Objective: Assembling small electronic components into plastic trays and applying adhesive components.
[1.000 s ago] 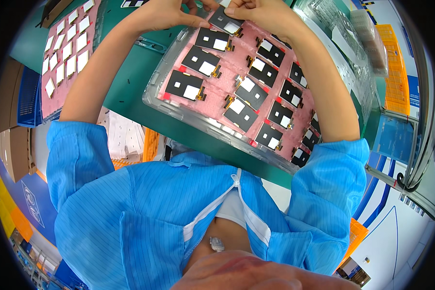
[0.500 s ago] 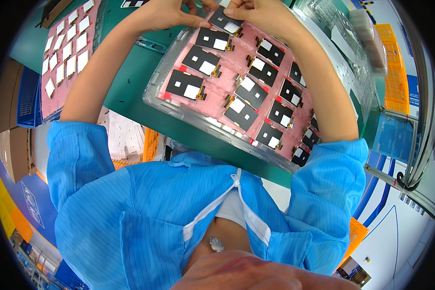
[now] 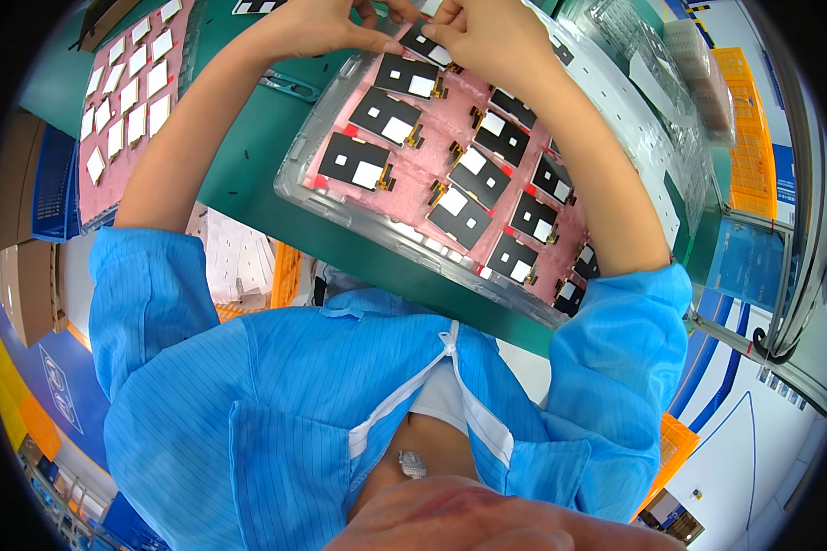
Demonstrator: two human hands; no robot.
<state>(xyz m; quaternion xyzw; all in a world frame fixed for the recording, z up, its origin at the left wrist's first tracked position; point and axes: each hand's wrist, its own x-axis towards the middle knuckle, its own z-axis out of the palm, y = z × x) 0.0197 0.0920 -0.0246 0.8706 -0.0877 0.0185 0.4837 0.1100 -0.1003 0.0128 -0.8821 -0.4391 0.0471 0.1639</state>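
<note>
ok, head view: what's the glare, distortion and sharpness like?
Head view: bright light, with glints on the clear tray and clear plastic at upper right; fisheye bending curves the metal frame at far right, with black corners; black cards look fairly sharp; left hand and right hand run past the top edge.

Black-and-white panels, pink tray lining, pinstriped blue smock

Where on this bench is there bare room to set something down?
Bare green table shows between the left forearm and the clear tray, below a slim tool, with small dark bits, and in a strip along the tray's near side. Crowded: the tray, with rows of black panels, and the pink sheet at left, lined with white panels.
</note>
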